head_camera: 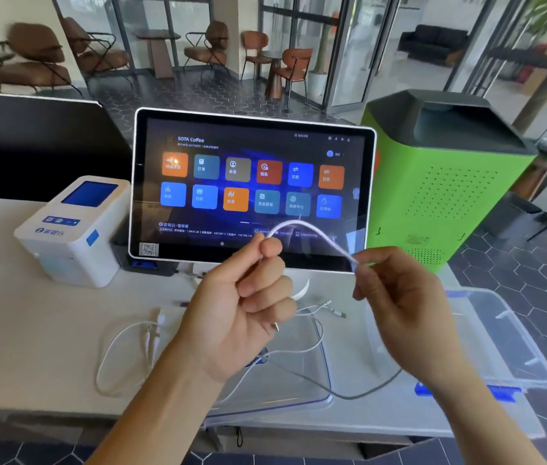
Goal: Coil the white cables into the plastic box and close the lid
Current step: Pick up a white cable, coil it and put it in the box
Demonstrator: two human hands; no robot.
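Both hands are raised in front of the touchscreen, and a thin white braided cable (312, 229) arches between them: the left hand (242, 310) pinches one part of it between thumb and curled forefinger, the other fingers folded into the palm, while the right hand (399, 297) nips it between thumb and fingertips (361, 261), the rest loosely bent. That short span held up between the two pinches looks like the start of a loop, with the slack trailing down below the right wrist so it can be drawn in turn by turn. The clear plastic box with blue edging (327, 370) sits directly beneath the fingers, placed, I judge, so a finished coil can drop straight in. Its clear lid with blue clips (507, 333) lies open just below and outside the right hand, out of the way until closing. More thin white cables (114, 350) lie loose on the white table (30, 330) beneath and outside the left hand, apparently waiting their turn; others lie past the box near the fingers.
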